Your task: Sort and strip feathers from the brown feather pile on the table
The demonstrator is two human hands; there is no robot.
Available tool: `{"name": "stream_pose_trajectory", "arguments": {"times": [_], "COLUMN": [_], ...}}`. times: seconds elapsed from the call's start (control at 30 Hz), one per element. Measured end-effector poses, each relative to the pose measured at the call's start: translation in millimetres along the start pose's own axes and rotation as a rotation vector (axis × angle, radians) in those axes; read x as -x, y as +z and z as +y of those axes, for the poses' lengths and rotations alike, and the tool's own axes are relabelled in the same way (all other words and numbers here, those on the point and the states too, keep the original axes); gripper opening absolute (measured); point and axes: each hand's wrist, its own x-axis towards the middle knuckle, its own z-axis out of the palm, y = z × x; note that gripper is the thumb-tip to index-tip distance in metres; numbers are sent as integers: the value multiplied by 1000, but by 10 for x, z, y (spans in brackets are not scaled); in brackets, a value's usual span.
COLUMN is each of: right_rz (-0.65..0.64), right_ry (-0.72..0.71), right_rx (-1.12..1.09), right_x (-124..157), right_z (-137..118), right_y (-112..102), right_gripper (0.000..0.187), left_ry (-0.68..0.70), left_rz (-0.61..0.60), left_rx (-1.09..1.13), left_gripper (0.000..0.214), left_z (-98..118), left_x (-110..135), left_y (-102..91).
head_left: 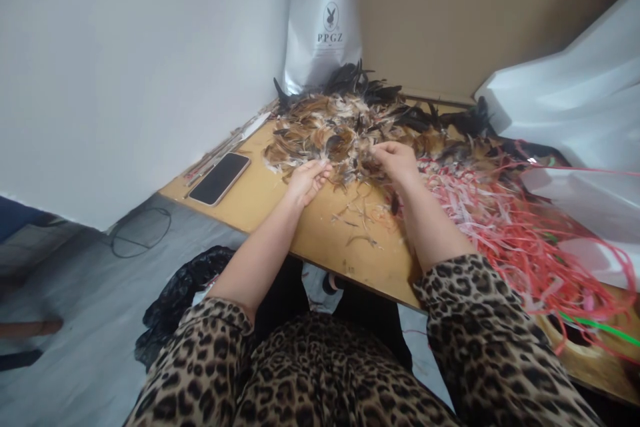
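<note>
A heap of brown, cream and black feathers (310, 120) lies on the yellow-brown table (330, 240). At its near edge my left hand (309, 180) is closed, its fingertips pinched on what looks like a pale feather (324, 155). My right hand (397, 159) reaches over the heap a little to the right, thumb and forefinger pressed together. Whatever is between those fingertips blends into the feathers behind and cannot be made out. Several loose feather bits (360, 217) are scattered on the tabletop below and between my hands.
A phone (220, 178) lies at the table's left, beside thin sticks (215, 153). Tangled red and pink strips (500, 233) cover the right side. A white printed bag (325, 20) stands behind the feathers. Near the floor at left is a black plastic bag (180, 293).
</note>
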Motion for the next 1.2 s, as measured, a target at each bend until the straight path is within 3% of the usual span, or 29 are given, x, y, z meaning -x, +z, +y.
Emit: {"name": "stream_pose_trajectory", "arguments": {"times": [0.1,0.27,0.4,0.57,0.7,0.83,0.97,1.1,1.2], "right_rz": [53,-267,-348,-391,-396,-298,-238,-274,-307], "right_ry": [-78,-257,-449,-462,-447,-389,-192,119,205], "right_rx": [139,483,903,1178,1232,1052,552,-26,-279], "right_x": [-96,-7,147,268,294,232,135,126,171], "right_z": [129,102,-34,-90,-97,-81,-48,-74,-120], "right_y": [-134,-53,115,246,269,221,187,209,253], "right_gripper": [19,19,23,30,29,23,13,27,37], "left_ry": [-19,-31,-40,-44,-56,-55,-40,-47,-78], "left_rz": [6,-11,-28,-54,-46,-22,-17,-47,-86], "left_rx": [57,83,72,47,28,26,36,26,-3], "left_gripper": [3,2,3,4,4,5,4,3,4], "left_z": [22,24,16,3,6,12,6,-4,-14], "left_x": [0,3,1,2,4,3,-5,-2,12], "left_y": [-1,-3,-8,-6,0,1,-4,-5,-3]}}
